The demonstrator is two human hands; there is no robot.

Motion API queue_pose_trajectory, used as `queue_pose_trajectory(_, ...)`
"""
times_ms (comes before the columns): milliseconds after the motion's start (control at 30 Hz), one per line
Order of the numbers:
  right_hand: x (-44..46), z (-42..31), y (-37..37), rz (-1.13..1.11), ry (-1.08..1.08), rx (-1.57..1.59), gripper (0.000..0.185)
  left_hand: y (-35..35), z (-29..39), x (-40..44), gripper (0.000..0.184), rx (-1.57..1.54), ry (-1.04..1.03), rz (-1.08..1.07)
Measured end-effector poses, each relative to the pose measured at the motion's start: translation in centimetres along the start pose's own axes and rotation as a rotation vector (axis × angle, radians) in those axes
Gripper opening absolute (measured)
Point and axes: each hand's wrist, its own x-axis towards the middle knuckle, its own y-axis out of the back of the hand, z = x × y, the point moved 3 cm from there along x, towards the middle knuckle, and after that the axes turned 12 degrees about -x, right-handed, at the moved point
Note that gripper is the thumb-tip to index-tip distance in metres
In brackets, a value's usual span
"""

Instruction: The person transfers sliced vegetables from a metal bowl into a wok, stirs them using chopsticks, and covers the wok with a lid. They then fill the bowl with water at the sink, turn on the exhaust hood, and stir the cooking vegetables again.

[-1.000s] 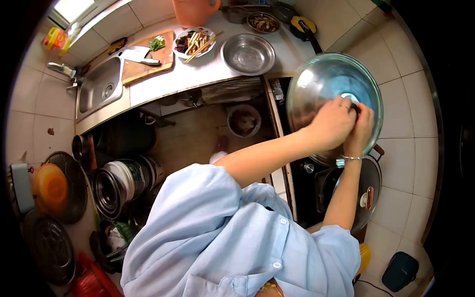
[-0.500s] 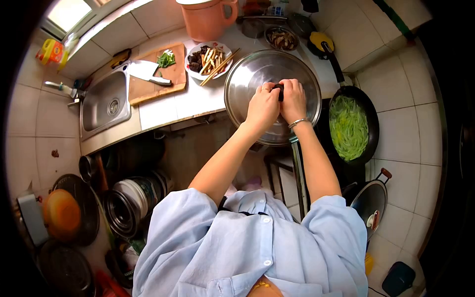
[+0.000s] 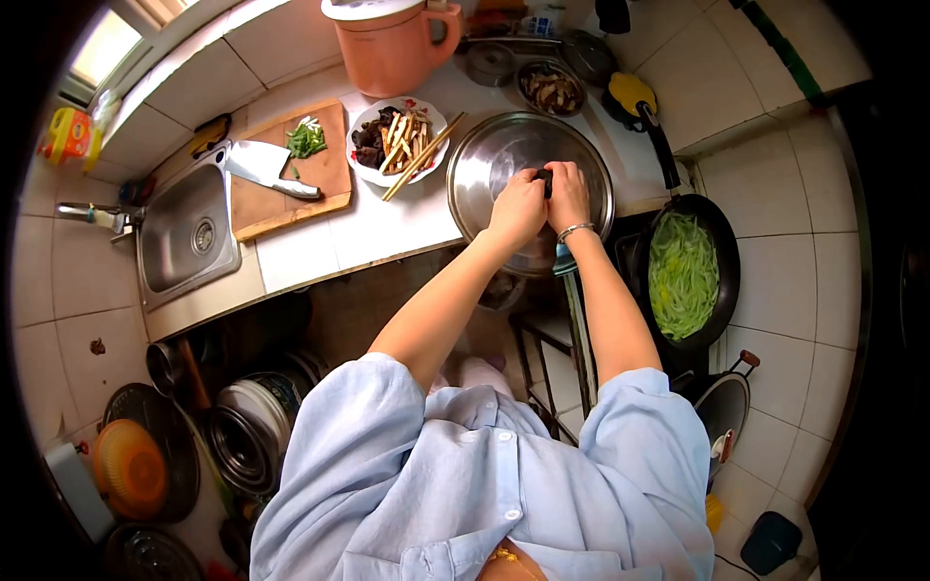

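Observation:
A round shiny metal lid (image 3: 475, 160) lies flat at the counter's right part, close to the front edge. Its small black knob (image 3: 544, 182) sits between my two hands. My left hand (image 3: 520, 205) is closed around the knob's left side, and my right hand (image 3: 568, 197) closes on it from the right, fingers curled over the top. What lies under the lid is hidden. To the right, a black frying pan (image 3: 731, 276) holds green shreds (image 3: 684, 276). Left of the lid, a patterned plate (image 3: 360, 167) carries dark and pale strips, with chopsticks (image 3: 424, 157) across its rim.
A cutting board (image 3: 262, 211) holds a cleaver (image 3: 260, 163) and chopped green onion (image 3: 307, 138). Beyond it is a steel sink (image 3: 184, 232). A pink pitcher-like appliance (image 3: 387, 53) and a bowl of dark pieces (image 3: 550, 89) stand behind. A wok (image 3: 725, 412) is at the lower right.
The lid looks smaller and farther from me, lowered toward the counter with both hands still on its knob. The view has shifted slightly, so the pan and board sit lower in it.

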Motion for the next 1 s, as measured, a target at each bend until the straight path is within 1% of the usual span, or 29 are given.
queue_pose_trajectory(233, 0.5, 0.8, -1.2, -0.004, 0.008, -0.021, 0.037, -0.9, -0.9, 0.9, 0.022, 0.012, 0.032, -0.054)
queue_pose_trajectory(433, 0.7, 1.0, -2.0, 0.037, 0.016, -0.037, 0.037, -0.9, -1.6, 1.4, 0.022, 0.001, 0.058, -0.087)
queue_pose_trajectory(767, 0.8, 0.5, -2.0, -0.012, -0.028, -0.044, 0.038, -0.8, -2.3, 1.5, 0.023, -0.027, 0.047, -0.088)
queue_pose_trajectory(900, 0.5, 0.6, -2.9, 0.034, -0.005, -0.056, 0.043, -0.5, -2.6, 1.2, 0.021, -0.04, 0.041, -0.073)
queue_pose_trajectory(1000, 0.5, 0.4, -3.2, 0.022, 0.002, -0.04, 0.044, 0.1, -2.6, 0.9, 0.021, -0.046, 0.061, -0.057)
